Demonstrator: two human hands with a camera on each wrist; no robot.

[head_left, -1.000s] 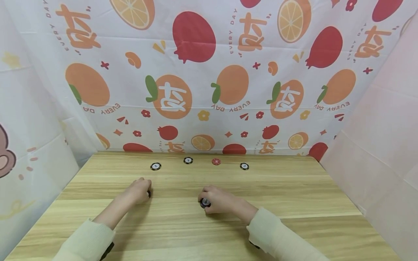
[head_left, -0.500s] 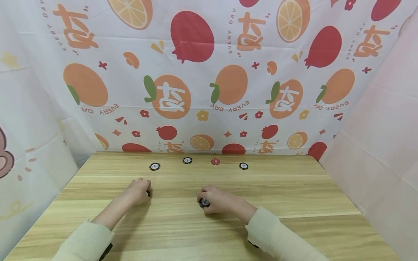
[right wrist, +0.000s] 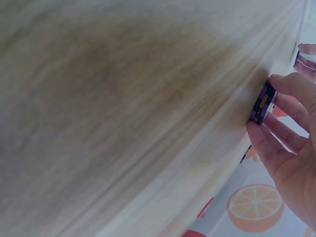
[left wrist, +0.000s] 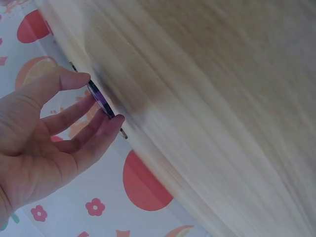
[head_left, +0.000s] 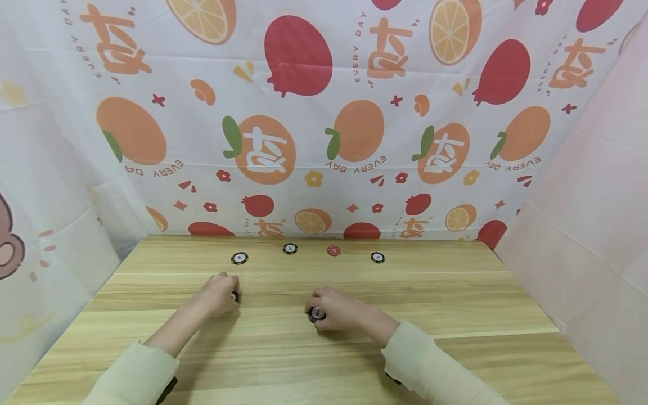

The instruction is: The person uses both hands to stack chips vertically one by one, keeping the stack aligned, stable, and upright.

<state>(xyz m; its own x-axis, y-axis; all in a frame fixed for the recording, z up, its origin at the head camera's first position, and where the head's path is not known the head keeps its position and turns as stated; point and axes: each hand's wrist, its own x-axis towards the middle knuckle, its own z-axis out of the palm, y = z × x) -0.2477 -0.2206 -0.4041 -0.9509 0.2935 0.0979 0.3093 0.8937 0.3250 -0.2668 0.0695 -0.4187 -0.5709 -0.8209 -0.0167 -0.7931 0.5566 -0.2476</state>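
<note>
Left of centre over the wooden table [head_left: 273,360], my left hand [head_left: 216,295] pinches a black poker chip [left wrist: 101,100] by its edge between thumb and fingertips. In the head view most of that chip is hidden by the hand. Nearer the middle, my right hand [head_left: 341,311] grips a short stack of black poker chips [right wrist: 263,102], thumb on one side and fingers on the other. The white centre of the top chip faces up in the head view. The stack is low at the tabletop.
Along the back of the table lie a black chip [head_left: 239,258], a second black chip [head_left: 290,248], a red chip [head_left: 333,250] and another black chip [head_left: 377,257], spaced apart. A fruit-print curtain [head_left: 314,140] hangs behind the table's far edge.
My left hand has shifted slightly right and away from me with its chip, and more of the chip shows. The right hand and its stack stay in place.
</note>
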